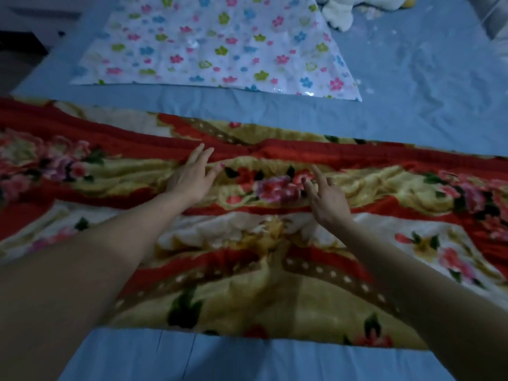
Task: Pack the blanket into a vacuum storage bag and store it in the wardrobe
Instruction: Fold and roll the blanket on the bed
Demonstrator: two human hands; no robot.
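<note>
- Both hands are out over the blanket with fingers straight and nothing grasped: the left hand (192, 176) lies flat on the red band near the far side of the fold, and the right hand (327, 198) is spread just over, or lightly on, the flowered middle; whether it actually touches is hard to tell.
- Largest thing in view is the bed (412, 86), covered in a blue sheet, which carries everything else.
- Next is the blanket (247, 243), a plush red and gold floral piece lying as a long band across the bed from left edge to right, rumpled in the middle and not yet folded small.
- Beyond it, well apart across a strip of bare sheet, the vacuum storage bag (214, 48) lies flat, clear plastic printed with coloured flowers. It looks empty; no bulge shows, and its opening cannot be made out.
- Smallest, at the far right corner, part of a white soft toy (338, 15) sits near the bag's edge.
- Judging by this, the work is early: smoothing before further folding.
- Likely trouble: the thick pile may hold trapped air and creases, so a loose fold could end up wider than the bag and jam at its mouth.
- A band this long may also slide off the bed edges when lifted, undoing the fold.
- Dim light makes the bag's seal easy to misjudge.
</note>
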